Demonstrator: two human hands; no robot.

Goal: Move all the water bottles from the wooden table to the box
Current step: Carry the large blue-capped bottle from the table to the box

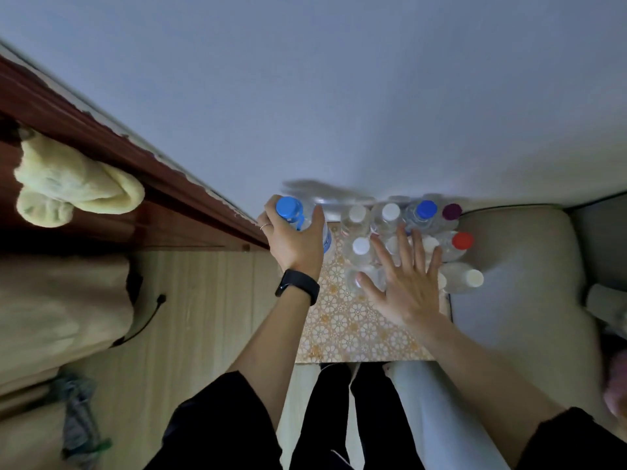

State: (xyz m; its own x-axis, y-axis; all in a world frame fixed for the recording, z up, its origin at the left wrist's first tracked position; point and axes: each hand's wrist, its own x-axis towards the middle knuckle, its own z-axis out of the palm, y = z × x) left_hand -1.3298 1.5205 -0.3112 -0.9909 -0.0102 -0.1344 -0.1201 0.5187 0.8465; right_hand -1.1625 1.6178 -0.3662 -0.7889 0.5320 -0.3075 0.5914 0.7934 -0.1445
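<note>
Several clear water bottles stand bunched at the far end of a small table point(342, 334) with a floral patterned top. Their caps are white point(390, 211), blue point(426, 208), purple point(452, 211) and red point(462, 240). My left hand point(295, 240), with a black band on the wrist, is closed around a blue-capped bottle point(289, 207) at the table's far left corner. My right hand point(407, 283) hovers flat over the bottles in the middle, fingers spread and holding nothing. No box is in view.
A dark red wooden frame point(135, 157) runs diagonally at the left, with a pale yellow cloth point(68, 184) hanging on it. A beige cushioned seat point(515, 283) lies right of the table. Light wooden floor point(203, 317) is to the left. A grey wall stands behind.
</note>
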